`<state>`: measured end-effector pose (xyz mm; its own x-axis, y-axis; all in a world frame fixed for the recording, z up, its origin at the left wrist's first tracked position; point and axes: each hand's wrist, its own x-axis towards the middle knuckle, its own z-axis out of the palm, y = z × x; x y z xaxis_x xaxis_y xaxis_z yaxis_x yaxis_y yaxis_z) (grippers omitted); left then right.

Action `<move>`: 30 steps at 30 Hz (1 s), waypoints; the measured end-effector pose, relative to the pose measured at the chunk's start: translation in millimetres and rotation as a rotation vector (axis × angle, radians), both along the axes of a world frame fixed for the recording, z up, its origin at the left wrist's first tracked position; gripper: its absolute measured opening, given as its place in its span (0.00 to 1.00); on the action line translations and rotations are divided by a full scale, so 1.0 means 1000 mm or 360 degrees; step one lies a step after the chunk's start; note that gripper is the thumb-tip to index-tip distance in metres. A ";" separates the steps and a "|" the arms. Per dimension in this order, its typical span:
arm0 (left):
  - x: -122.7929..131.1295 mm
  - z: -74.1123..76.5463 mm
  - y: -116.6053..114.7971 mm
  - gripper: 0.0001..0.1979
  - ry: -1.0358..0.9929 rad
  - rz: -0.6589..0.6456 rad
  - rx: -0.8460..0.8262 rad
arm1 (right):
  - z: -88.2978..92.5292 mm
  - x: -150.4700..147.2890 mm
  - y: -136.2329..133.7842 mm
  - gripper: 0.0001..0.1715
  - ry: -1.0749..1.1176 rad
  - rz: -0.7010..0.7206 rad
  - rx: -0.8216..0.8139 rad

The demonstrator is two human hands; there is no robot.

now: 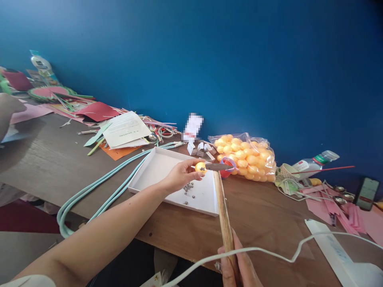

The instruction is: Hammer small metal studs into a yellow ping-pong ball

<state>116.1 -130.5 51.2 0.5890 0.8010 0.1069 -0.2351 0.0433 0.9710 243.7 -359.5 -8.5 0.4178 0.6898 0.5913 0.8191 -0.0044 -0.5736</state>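
My left hand (181, 175) pinches a small yellow-orange ball (200, 167) over a shallow white box lid (208, 197). Small dark metallic bits show on the ball's face, too small to make out. My right hand (241, 263), low in the view, is wrapped round the wooden handle of a hammer (225, 215). The hammer's dark head (220, 167) is level with the ball, right beside it; I cannot tell whether they touch. Several small metal beads (188, 186) lie in the lid, below my left hand.
Behind the lid's right side sits a clear bag of yellow-orange balls (245, 157). Pale blue cords (103, 189) loop at left; a white cable (254, 249) crosses in front. Papers (125, 129) clutter the left, a bottle (317, 161) and phone (367, 193) the right. Another person's hand (10, 107) is far left.
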 end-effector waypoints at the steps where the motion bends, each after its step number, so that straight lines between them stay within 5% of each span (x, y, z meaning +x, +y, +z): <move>1: 0.000 -0.001 0.001 0.26 0.0032 0.0017 0.0029 | -0.001 0.001 0.000 0.22 -0.0032 0.0020 0.0003; 30: -0.001 -0.005 0.002 0.23 0.0376 0.0282 0.0205 | -0.015 0.003 0.000 0.22 -0.0037 0.0043 -0.0038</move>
<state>115.6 -128.3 46.5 0.4622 0.8821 0.0909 0.0045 -0.1049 0.9945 246.4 -359.9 -23.8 0.3854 0.7146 0.5838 0.8320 0.0045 -0.5547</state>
